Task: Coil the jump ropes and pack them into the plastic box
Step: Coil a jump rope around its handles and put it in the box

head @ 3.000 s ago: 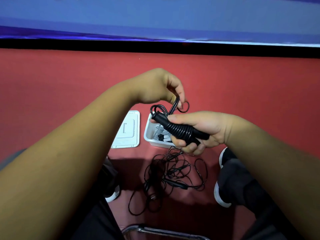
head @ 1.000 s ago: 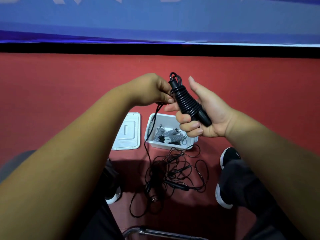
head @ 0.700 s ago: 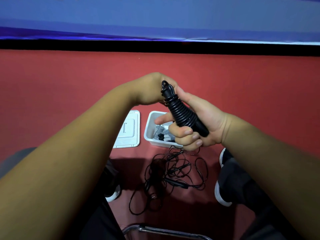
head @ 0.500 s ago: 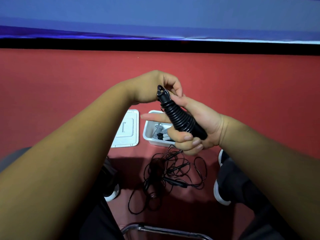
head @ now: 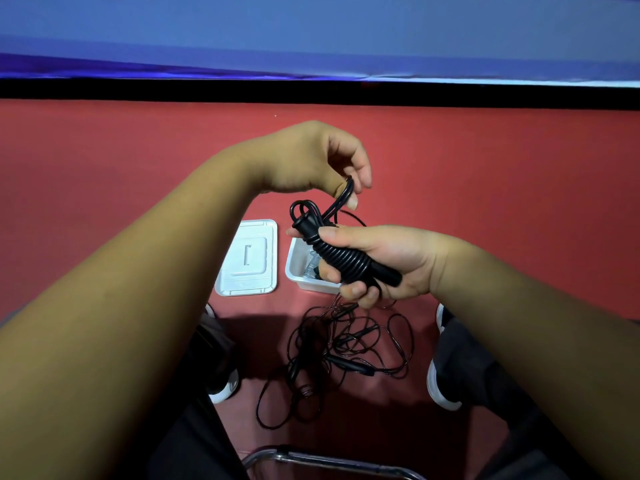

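Right hand (head: 391, 261) clamps the nearly wound jump rope (head: 343, 258) at centre frame; left hand (head: 311, 157) pinches its loose end just above. Tangled ropes (head: 346, 351) lie uncoiled lower centre. Beyond, the plastic box (head: 294, 271) holds a few coiled ropes, lid (head: 247, 258) off beside it.

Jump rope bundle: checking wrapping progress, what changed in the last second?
The right hand tipped the coiled jump rope down toward level, still gripping it; the left hand now pinches a loop above its tip. Plastic box, lid and loose ropes stayed put.
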`<control>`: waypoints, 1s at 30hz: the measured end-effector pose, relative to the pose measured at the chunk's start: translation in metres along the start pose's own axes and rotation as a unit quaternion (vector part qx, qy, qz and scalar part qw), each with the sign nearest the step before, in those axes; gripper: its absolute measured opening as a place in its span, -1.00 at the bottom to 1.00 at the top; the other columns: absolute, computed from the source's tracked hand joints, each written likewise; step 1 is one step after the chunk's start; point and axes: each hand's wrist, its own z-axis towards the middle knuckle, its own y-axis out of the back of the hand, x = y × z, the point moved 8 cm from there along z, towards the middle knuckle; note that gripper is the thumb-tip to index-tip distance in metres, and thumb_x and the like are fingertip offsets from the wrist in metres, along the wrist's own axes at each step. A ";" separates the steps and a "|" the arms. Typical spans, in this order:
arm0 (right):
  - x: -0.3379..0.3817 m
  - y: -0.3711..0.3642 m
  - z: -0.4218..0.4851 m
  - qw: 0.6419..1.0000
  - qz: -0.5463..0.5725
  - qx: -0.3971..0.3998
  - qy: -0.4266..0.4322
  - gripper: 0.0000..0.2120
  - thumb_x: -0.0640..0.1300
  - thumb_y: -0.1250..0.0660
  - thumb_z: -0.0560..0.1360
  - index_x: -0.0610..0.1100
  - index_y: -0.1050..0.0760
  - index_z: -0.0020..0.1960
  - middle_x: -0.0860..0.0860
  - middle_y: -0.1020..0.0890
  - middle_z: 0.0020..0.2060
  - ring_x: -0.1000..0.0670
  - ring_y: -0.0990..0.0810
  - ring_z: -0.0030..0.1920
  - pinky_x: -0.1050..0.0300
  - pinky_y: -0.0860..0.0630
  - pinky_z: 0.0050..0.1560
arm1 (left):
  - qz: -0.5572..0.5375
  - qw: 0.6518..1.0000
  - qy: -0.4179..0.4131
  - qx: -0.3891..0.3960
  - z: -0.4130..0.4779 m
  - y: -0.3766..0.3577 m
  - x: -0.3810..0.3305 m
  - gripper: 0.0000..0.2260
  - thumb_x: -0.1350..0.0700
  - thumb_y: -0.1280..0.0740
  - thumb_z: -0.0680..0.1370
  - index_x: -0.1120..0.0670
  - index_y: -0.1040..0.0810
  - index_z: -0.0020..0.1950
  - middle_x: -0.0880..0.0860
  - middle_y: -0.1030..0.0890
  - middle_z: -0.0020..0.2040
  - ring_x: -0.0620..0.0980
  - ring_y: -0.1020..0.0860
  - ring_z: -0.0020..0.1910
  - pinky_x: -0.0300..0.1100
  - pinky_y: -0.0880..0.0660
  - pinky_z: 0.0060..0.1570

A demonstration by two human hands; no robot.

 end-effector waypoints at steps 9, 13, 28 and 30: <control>-0.003 0.032 0.007 0.991 -0.006 -0.134 -0.028 -0.53 0.29 -0.40 0.57 0.08 -0.42 0.36 0.08 -0.53 -0.27 0.09 -0.38 -0.38 0.31 -0.21 -0.46 | 0.140 0.988 -0.036 -0.054 -0.005 0.006 -0.020 -0.86 0.13 -0.61 0.41 -0.07 -0.77 -0.10 -0.11 -0.72 -0.11 -0.20 -0.67 -0.10 -0.09 -0.59 0.10; -0.002 0.040 0.005 0.986 -0.006 -0.160 -0.049 -0.60 0.31 -0.42 0.55 0.08 -0.41 0.17 0.11 -0.49 -0.27 0.10 -0.33 -0.38 0.29 -0.14 -0.44 | 0.204 0.974 -0.047 -0.089 -0.004 0.007 -0.025 -0.88 0.16 -0.54 0.45 -0.07 -0.76 -0.11 -0.15 -0.73 -0.16 -0.29 -0.65 -0.13 -0.21 -0.57 0.02; 0.014 0.097 -0.011 0.941 0.097 -0.323 0.018 -0.81 -0.01 -0.45 0.53 0.08 -0.42 -0.03 0.11 -0.52 -0.31 0.12 -0.41 -0.44 0.30 -0.22 -0.46 | 0.324 0.943 -0.001 -0.079 0.001 0.009 -0.007 -0.78 0.09 -0.46 0.60 -0.03 -0.70 0.25 -0.04 -0.66 -0.01 0.00 -0.57 -0.01 -0.19 -0.38 -0.04; 0.018 0.098 -0.012 0.941 0.097 -0.323 0.032 -0.80 0.03 -0.46 0.51 0.09 -0.43 -0.02 0.11 -0.53 -0.29 0.11 -0.41 -0.42 0.30 -0.22 -0.45 | 0.311 0.945 0.037 -0.090 0.001 0.014 0.003 -0.78 0.11 -0.53 0.54 -0.03 -0.73 0.18 -0.04 -0.71 -0.04 0.01 -0.62 -0.02 -0.22 -0.37 -0.08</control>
